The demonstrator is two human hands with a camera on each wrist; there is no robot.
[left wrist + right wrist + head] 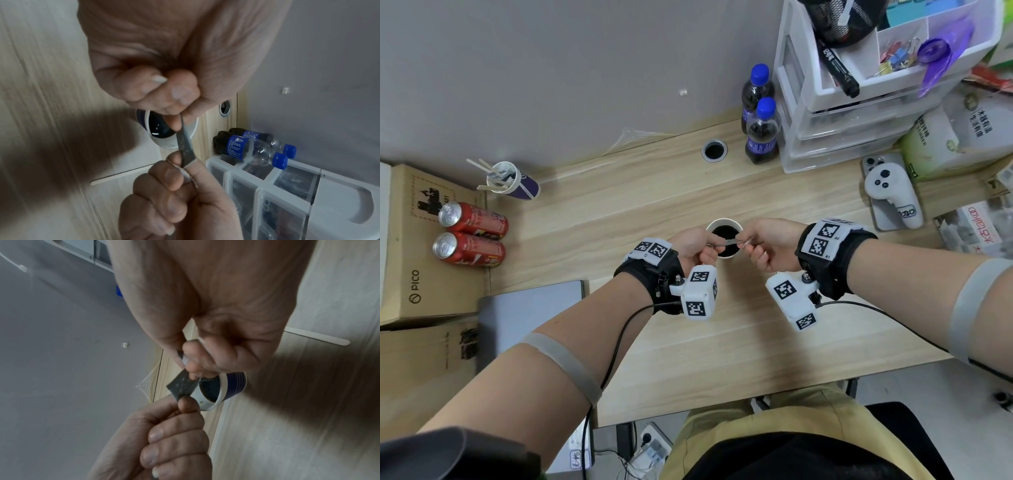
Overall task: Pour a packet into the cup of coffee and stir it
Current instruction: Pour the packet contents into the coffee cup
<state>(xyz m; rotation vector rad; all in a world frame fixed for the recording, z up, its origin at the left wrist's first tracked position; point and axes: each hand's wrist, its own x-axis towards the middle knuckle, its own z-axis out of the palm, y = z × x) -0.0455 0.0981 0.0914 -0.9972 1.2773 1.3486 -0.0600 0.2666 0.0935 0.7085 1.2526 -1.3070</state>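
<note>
A white paper cup (724,224) with a blue band holds dark coffee at the middle of the wooden desk (654,342). Just above its rim hangs a small dark packet (729,242), stretched between my hands. My left hand (710,248) pinches the packet's left end and my right hand (748,243) pinches the right end. In the left wrist view the packet (185,146) runs edge-on from my left hand (176,113) down to my right hand (180,164), over the cup (162,141). In the right wrist view the packet (183,386) shows its speckled face. A wooden stir stick (123,174) lies on the desk beside the cup.
At the left, two red cans (470,234) lie on a cardboard box (414,267), with a purple cup of sticks (512,180) behind them. Two cola bottles (762,130) and a white drawer unit (859,113) stand at the back right. A white controller (893,195) lies right, a laptop (530,308) front left.
</note>
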